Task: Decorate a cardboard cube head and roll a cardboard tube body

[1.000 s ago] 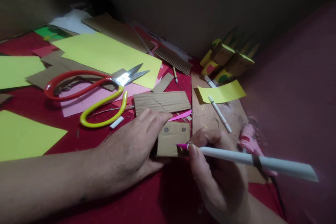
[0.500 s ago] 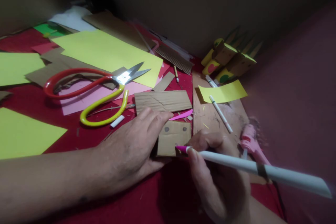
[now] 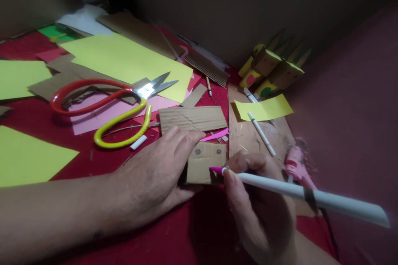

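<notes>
A small cardboard box [image 3: 200, 165] with two dark round dots near the top of its face lies under my hands. My left hand [image 3: 158, 163] grips it along its left side, fingers across the far edge and thumb below. In my right hand [image 3: 258, 203] is a white felt-tip pen [image 3: 292, 188] with a magenta tip, pinched near the front. The tip meets or hovers just over the lower middle of the box face; exact contact I cannot tell. Just beyond lie a bright pink strip [image 3: 217, 134] and a flat cardboard piece [image 3: 192, 119].
Large scissors [image 3: 146, 91] with red and yellow handles lie open at left, over yellow paper [image 3: 130, 60] and cardboard scraps. At right are a yellow strip [image 3: 264, 107], a white pen [image 3: 261, 133], a pink glue gun [image 3: 297, 167] and cardboard figures [image 3: 270, 68] holding pencils.
The pen and my right hand have shifted slightly up, the tip moving a little up and right on the box face. My left hand and the box stay nearly still.
</notes>
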Demonstrator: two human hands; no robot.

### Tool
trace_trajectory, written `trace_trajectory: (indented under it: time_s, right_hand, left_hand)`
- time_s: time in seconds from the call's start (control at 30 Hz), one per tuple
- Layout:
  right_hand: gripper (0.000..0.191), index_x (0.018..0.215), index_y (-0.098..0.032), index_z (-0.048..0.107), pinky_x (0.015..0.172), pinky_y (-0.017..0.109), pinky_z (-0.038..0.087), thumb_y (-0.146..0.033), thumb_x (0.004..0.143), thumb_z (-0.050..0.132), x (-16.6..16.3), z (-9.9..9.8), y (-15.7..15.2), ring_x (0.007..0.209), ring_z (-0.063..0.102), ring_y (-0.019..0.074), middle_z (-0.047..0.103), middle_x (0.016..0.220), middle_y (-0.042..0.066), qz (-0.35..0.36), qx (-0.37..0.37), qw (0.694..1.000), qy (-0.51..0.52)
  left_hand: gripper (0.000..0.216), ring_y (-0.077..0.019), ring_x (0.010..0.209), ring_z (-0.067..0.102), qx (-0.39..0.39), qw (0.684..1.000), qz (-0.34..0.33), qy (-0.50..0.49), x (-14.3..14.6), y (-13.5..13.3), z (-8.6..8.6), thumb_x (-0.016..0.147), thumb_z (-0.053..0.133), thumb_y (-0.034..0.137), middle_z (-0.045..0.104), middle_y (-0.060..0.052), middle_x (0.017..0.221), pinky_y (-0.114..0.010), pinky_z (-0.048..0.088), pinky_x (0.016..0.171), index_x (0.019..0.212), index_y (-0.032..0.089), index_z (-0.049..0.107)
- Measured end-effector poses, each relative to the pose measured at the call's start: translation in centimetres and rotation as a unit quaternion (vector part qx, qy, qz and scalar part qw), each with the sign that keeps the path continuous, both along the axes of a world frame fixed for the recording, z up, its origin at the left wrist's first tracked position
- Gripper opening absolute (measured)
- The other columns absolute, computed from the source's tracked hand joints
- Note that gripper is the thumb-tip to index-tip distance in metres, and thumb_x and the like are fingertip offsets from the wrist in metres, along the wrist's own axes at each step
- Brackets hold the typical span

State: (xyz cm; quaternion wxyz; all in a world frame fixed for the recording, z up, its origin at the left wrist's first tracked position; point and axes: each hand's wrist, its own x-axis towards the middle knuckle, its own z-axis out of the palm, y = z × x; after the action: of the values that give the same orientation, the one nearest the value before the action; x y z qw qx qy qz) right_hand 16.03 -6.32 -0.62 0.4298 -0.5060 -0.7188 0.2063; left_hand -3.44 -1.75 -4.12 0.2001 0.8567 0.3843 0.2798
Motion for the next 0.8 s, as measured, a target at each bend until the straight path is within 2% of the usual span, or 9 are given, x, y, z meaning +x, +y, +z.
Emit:
trace_trajectory:
  time_s: [0.27, 0.47, 0.8]
  right_hand:
    - [0.015, 0.089, -0.026, 0.049, 0.051, 0.024, 0.046, -0.014, 0.092, 0.058, 0.2, 0.11, -0.04, 0.056, 0.053, 0.0108, 0.054, 0.073, -0.004, 0.007, 0.008, 1.0, -0.019]
    - [0.015, 0.091, -0.025, 0.051, 0.052, 0.025, 0.046, -0.012, 0.093, 0.057, 0.32, -0.01, -0.14, 0.056, 0.055, 0.0118, 0.056, 0.072, -0.003, 0.031, 0.014, 0.999, -0.005]
    - [0.018, 0.096, -0.025, 0.051, 0.059, 0.027, 0.05, -0.009, 0.091, 0.058, 0.21, -0.45, -0.27, 0.063, 0.059, 0.013, 0.058, 0.076, -0.003, 0.043, 0.016, 0.999, 0.008]
  left_hand:
    - [0.061, -0.0313, 0.115, 0.057, -0.009, 1.0, -0.004, -0.008, 0.01, -0.08, 0.32, 0.087, 0.07, 0.032, 0.058, -0.013, 0.126, -0.044, 0.055, 0.089, 0.138, 0.019, 0.039]
    - [0.06, -0.0323, 0.111, 0.058, 0.012, 1.0, -0.005, -0.003, 0.0, -0.09, 0.29, 0.087, 0.069, 0.031, 0.058, -0.014, 0.123, -0.045, 0.055, 0.084, 0.137, 0.018, 0.04]
    - [0.057, -0.0323, 0.112, 0.056, 0.023, 1.0, -0.005, 0.0, 0.12, 0.0, 0.14, 0.086, 0.068, 0.03, 0.058, -0.015, 0.12, -0.046, 0.055, 0.086, 0.135, 0.016, 0.041]
